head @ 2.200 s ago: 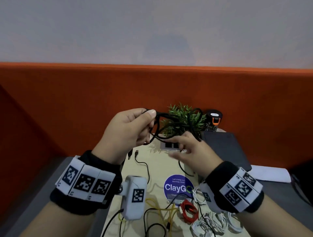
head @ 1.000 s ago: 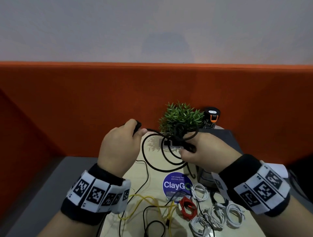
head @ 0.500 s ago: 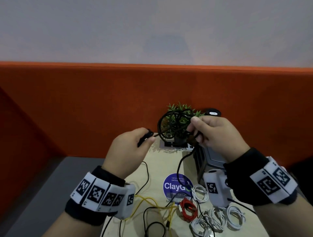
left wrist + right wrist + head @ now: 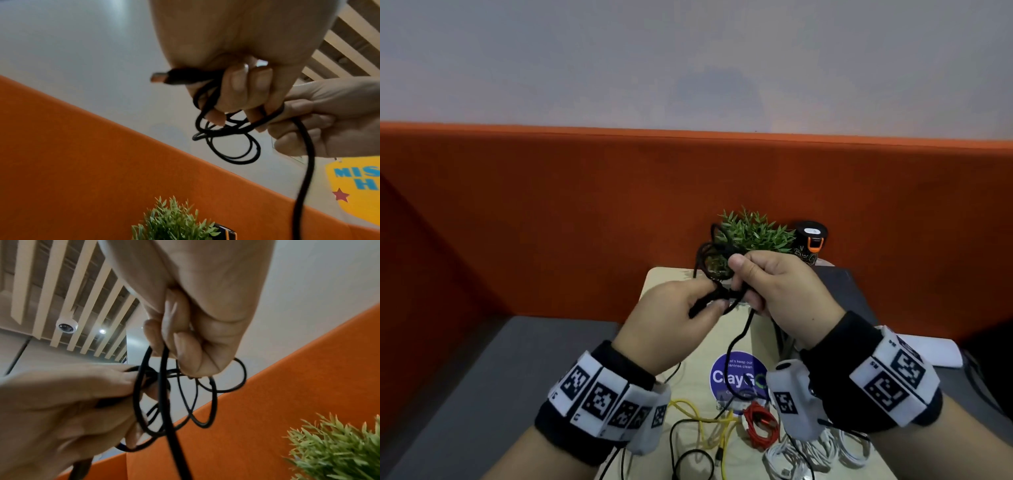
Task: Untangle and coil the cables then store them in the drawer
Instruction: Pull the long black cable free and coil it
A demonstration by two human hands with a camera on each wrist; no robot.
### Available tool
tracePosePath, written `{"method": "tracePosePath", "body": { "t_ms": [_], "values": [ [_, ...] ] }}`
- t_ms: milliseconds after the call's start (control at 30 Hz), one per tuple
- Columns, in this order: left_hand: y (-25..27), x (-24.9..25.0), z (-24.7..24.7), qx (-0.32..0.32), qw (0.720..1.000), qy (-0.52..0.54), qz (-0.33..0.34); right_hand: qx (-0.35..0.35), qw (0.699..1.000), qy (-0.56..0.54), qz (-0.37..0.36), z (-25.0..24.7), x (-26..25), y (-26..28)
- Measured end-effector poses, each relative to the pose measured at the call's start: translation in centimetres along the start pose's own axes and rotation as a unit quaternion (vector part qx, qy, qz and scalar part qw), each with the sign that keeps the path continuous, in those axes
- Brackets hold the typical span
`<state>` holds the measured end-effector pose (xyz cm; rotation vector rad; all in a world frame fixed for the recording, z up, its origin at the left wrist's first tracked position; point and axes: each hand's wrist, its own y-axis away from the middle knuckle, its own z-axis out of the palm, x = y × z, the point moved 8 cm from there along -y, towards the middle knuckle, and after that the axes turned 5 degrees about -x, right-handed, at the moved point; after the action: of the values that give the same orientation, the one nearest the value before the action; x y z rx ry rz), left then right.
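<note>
Black round cable, gathered into several loose loops, is held up in the air above the far end of the pale wooden table, just in front of the small green potted plant. The left hand pinches its plug end and a loop between curled fingers, while the right hand, touching it on the right, grips the loop bundle, one strand hanging down to the table. Near the person lie a yellow cable, a coiled red cable and coiled white cables.
</note>
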<state>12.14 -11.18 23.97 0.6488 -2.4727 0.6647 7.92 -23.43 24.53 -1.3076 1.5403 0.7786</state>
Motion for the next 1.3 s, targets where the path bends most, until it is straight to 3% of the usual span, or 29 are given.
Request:
{"method": "tracePosePath", "body": {
  "t_ms": [100,233,367,467,533,667,800,1000,1167,1300],
  "values": [
    [0.4,0.2,0.9,-0.038,0.997,0.072,0.005,-0.004,0.997,-0.079,0.008,0.2,-0.2,0.0],
    [1.0,-0.8,-1.1,0.054,0.997,0.056,0.004,0.010,0.990,-0.142,-0.012,-1.9,-0.8,-0.3],
    [1.6,-3.6,-3.8,0.144,0.976,0.161,-0.035,0.102,0.994,-0.034,-0.028,-6.2,-0.9,-0.7],
    [1.9,-4.8,-4.9,0.162,0.946,0.273,-0.062,0.185,0.979,0.069,-0.049,-8.5,-1.4,-0.5],
    [1.9,-4.5,-5.1,0.149,0.935,0.316,-0.058,0.187,0.979,0.059,-0.055,-8.4,-1.2,-0.7],
    [1.7,-3.8,-4.9,0.132,0.914,0.381,-0.039,0.154,0.987,0.012,-0.043,-6.1,-0.1,-1.3],
    [1.5,-3.6,-4.9,0.152,0.899,0.407,-0.060,0.080,0.995,0.036,-0.036,-2.6,1.0,-1.7],
    [0.7,-3.0,-4.6,0.162,0.853,0.490,-0.083,-0.107,0.978,0.172,-0.039,3.7,2.2,-1.1],
    [-0.3,-2.9,-4.1,0.156,0.867,0.467,-0.078,-0.214,0.966,0.142,-0.043,7.6,1.2,0.7],
    [-0.5,-3.0,-4.2,0.170,0.888,0.414,-0.100,-0.161,0.977,0.121,-0.072,7.5,0.1,0.7]
  ]
}}
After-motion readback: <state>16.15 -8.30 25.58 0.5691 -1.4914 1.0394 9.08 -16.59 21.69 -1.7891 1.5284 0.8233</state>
